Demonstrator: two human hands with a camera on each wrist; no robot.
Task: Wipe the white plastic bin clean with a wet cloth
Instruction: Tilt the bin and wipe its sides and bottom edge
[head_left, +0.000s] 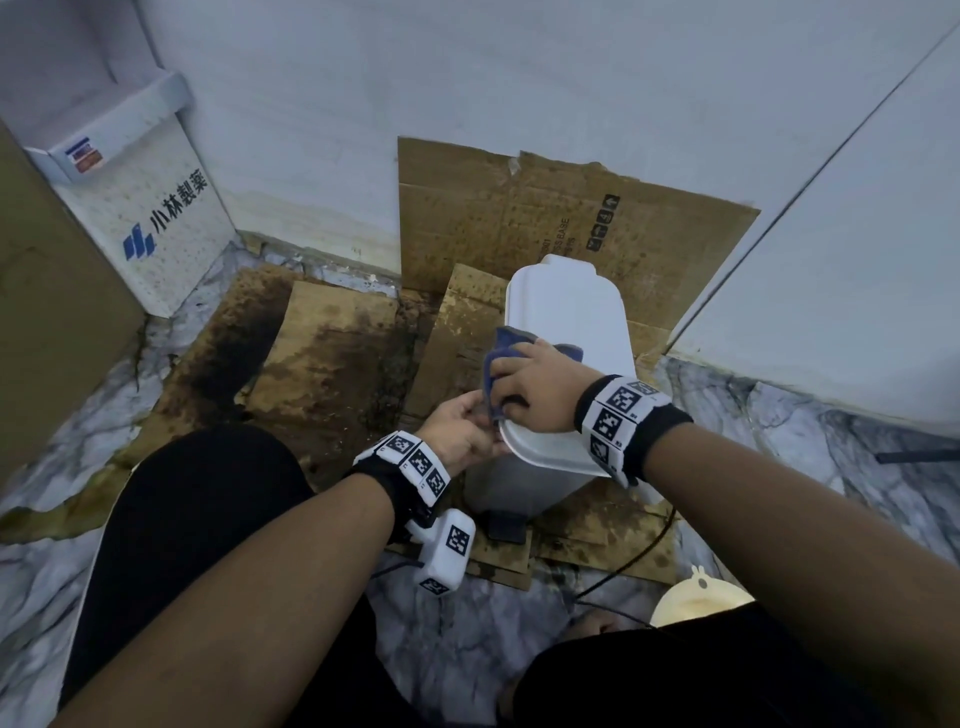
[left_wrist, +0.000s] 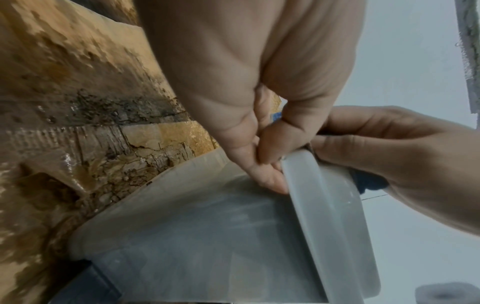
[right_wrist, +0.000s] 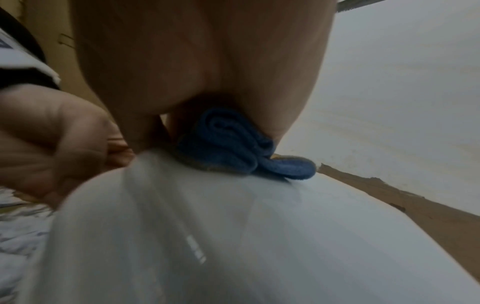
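A white plastic pedal bin (head_left: 566, 312) stands on stained cardboard, its lid down. My right hand (head_left: 535, 387) grips a bunched blue cloth (head_left: 511, 343) and presses it onto the lid near its front left edge. In the right wrist view the cloth (right_wrist: 233, 148) sits folded under my palm on the lid (right_wrist: 259, 226). My left hand (head_left: 467, 421) holds the lid's front left corner. In the left wrist view its fingertips (left_wrist: 270, 179) curl against the lid's rim (left_wrist: 319, 197), above the bin's wall (left_wrist: 207, 236). My right hand (left_wrist: 376, 148) lies on top.
Wet, dark-stained cardboard sheets (head_left: 332, 353) cover the marble floor (head_left: 779, 431) and lean on the white wall behind. A white perforated stand (head_left: 156, 223) is at the left. The black pedal (head_left: 506, 525) faces me, beside a thin cable (head_left: 639, 556) and a cream object (head_left: 696, 597).
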